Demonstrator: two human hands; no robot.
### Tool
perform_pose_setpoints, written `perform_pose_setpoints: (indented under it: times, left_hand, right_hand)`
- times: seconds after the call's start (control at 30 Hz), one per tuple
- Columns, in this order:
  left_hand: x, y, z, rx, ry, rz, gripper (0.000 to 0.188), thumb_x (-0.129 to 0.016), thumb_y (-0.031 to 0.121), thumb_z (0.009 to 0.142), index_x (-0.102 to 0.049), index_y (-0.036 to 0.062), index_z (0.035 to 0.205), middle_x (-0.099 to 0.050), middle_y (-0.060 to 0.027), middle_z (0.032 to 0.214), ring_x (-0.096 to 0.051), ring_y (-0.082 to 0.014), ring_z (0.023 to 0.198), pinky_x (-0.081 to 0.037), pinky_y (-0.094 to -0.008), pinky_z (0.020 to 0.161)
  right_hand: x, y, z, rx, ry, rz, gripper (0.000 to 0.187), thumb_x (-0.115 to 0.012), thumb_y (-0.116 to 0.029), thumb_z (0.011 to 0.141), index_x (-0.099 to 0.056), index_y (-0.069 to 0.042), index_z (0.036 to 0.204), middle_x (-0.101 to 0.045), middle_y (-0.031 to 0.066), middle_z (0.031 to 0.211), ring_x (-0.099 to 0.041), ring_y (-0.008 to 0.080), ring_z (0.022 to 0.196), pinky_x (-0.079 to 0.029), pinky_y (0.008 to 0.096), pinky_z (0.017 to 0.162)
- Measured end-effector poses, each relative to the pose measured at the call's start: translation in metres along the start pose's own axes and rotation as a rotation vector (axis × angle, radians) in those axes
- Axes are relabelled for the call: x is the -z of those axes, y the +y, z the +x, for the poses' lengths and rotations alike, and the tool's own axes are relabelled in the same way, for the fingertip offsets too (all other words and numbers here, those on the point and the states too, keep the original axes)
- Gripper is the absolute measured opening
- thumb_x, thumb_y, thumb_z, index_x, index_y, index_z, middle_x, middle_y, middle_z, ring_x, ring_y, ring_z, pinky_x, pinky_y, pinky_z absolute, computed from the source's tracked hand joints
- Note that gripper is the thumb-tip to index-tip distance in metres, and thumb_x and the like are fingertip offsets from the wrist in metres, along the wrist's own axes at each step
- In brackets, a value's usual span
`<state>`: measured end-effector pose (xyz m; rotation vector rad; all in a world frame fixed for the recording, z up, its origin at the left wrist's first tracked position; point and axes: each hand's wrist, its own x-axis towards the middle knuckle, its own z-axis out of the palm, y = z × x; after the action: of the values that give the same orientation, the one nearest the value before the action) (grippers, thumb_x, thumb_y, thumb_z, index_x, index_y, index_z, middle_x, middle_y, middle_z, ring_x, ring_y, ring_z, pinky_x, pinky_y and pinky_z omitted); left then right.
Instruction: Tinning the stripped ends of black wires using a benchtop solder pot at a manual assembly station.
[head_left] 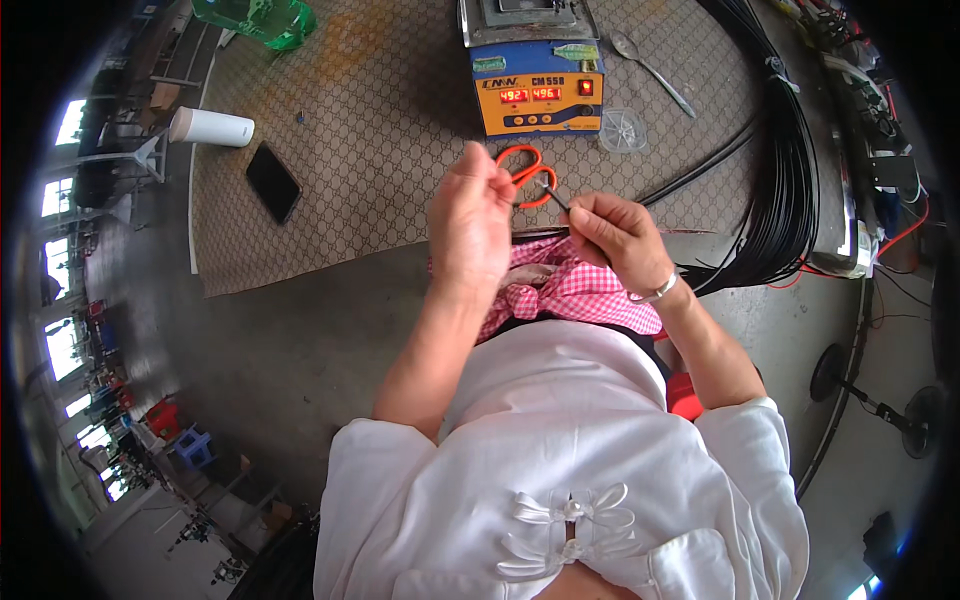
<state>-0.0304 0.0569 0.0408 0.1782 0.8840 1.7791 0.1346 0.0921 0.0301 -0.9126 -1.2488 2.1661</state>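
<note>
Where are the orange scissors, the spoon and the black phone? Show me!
Orange scissors (526, 174), head view: on the handles.
Spoon (656, 78), head view: on its handle.
Black phone (273, 183), head view: middle of its dark screen.

- Black cable (561, 199): thin, dark, its short free end just above the centre of the frame, pinched in the right hand (622, 240), slanting up and left; the tip looks pale and overlaps the lower scissor loop in view, contact unclear.
- Scissors (527, 175): two orange-red handle loops, upper centre of the frame, beside the fingers of the left hand (470, 222); blades hidden, both loops visible.
</note>
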Motion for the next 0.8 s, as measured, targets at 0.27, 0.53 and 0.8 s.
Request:
perform_pose_setpoints:
  times: [0.27, 0.53, 0.8]
  left_hand:
    - [0.000, 0.004, -0.024, 0.261, -0.133, 0.318, 0.019, -0.057, 0.015, 0.083, -0.058, 0.0027, 0.098, -0.057, 0.0002, 0.082, -0.052, -0.0076, 0.071, -0.042, -0.0211, 0.066]
    - [-0.003, 0.009, -0.023, 0.077, -0.172, 0.594, 0.012, -0.058, 0.008, 0.081, -0.060, -0.0003, 0.090, -0.059, -0.0037, 0.074, -0.054, -0.0073, 0.067, -0.042, -0.0183, 0.062]
    - [-0.001, -0.006, -0.023, -0.116, -0.110, 0.509, 0.012, -0.058, 0.007, 0.079, -0.059, -0.0016, 0.087, -0.060, -0.0046, 0.077, -0.056, -0.0082, 0.068, -0.045, -0.0204, 0.064]
  right_hand:
    - [0.009, -0.006, -0.003, 0.012, -0.009, 0.042, 0.020, -0.052, -0.020, 0.087, -0.057, -0.001, 0.090, -0.050, -0.0030, 0.064, -0.041, 0.0025, 0.051, -0.029, 0.0156, 0.044]
    - [0.008, -0.007, -0.004, 0.053, -0.006, -0.049, 0.014, -0.057, -0.014, 0.085, -0.057, -0.001, 0.085, -0.051, -0.0029, 0.067, -0.044, 0.0032, 0.056, -0.037, 0.0164, 0.049]
    - [-0.002, -0.001, -0.002, 0.151, 0.056, -0.040, 0.009, -0.056, -0.010, 0.084, -0.055, -0.001, 0.084, -0.051, -0.0008, 0.066, -0.042, 0.0040, 0.053, -0.034, 0.0172, 0.047]
